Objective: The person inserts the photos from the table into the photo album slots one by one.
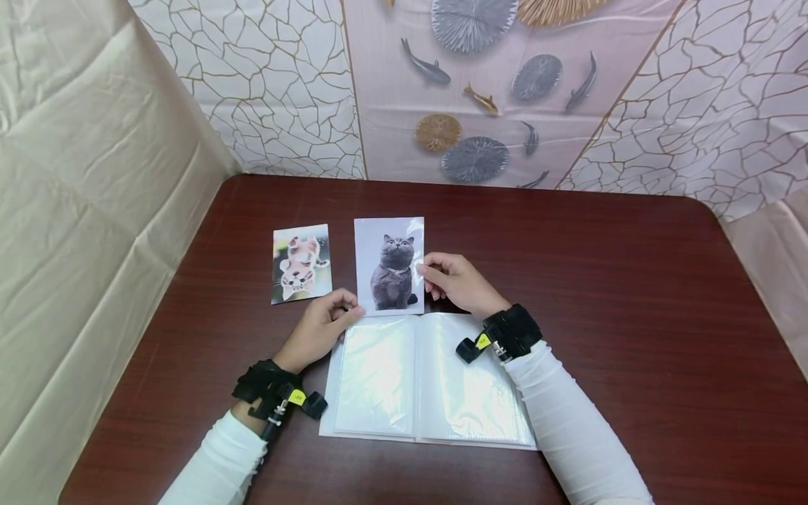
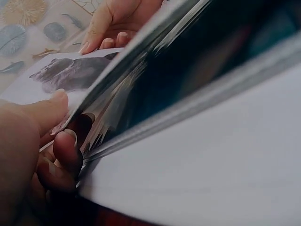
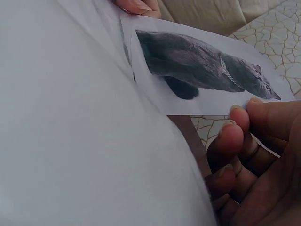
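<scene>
A photo of a grey cat stands upright in the head view at the top edge of an open photo album with clear sleeves. My right hand pinches the photo's right edge between thumb and fingers. At its lower left corner, my left hand pinches the photo, beside the album's top left corner. In the left wrist view the thumb lies over the photo's corner, with fingers curled beneath near the sleeve's opening. The right wrist view shows the cat photo with its bottom edge right at the white page.
Another photo, of a pink and white kitten, lies upside down on the dark red wooden table, left of the grey cat photo. Patterned cloth hangs behind the table, and a cream cloth hangs along the left side.
</scene>
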The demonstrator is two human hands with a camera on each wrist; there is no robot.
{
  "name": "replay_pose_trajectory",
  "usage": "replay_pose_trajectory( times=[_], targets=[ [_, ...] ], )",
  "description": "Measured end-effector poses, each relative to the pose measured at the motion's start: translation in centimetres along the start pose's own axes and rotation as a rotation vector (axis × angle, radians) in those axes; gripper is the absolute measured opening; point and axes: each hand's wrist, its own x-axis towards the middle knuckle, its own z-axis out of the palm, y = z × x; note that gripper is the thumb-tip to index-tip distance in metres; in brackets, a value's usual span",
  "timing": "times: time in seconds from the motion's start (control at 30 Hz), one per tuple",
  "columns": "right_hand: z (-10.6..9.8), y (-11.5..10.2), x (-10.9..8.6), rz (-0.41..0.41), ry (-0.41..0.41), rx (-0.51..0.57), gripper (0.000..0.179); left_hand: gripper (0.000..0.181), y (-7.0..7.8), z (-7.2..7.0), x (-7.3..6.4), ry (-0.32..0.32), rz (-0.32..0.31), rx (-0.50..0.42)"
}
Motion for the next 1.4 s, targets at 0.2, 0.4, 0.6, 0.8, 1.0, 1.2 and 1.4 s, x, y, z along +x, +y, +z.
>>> replay_pose_trajectory(
  times=[0.2, 0.4, 0.6, 0.8, 1.0, 1.2, 1.4],
  targets=[
    [0.1, -0.2, -0.18, 0.003, -0.028, -0.02, 0.016, 0.015, 0.09, 0.13, 0.12, 0.009, 0.006, -0.004],
    [0.14, -0.04, -0.23, 0.026, -0.069, -0.047, 0.013, 0.021, 0.13, 0.28, 0.1, 0.015, -0.001, -0.011],
    [0.25, 0.12, -0.21, 0.067, -0.113, -0.069, 0.015, 0.028, 0.08, 0.28, -0.05, 0.003, -0.003, -0.028],
    [0.22, 0.04, -0.29, 0.091, -0.135, -0.076, 0.02, 0.029, 0.08, 0.25, -0.1, 0.004, -0.008, -0.039],
    [0.19, 0.03, -0.28, 0.101, -0.151, -0.089, 0.022, 0.031, 0.1, 0.26, -0.1, 0.004, -0.003, -0.046],
    [0.23, -0.09, -0.4, 0.086, -0.186, -0.132, 0.019, 0.029, 0.03, 0.25, -0.03, 0.003, 0.002, -0.04],
    [0.35, -0.13, -0.52, 0.045, -0.182, -0.19, 0.017, 0.029, 0.04, 0.24, -0.05, 0.002, -0.001, -0.034]
  ],
)
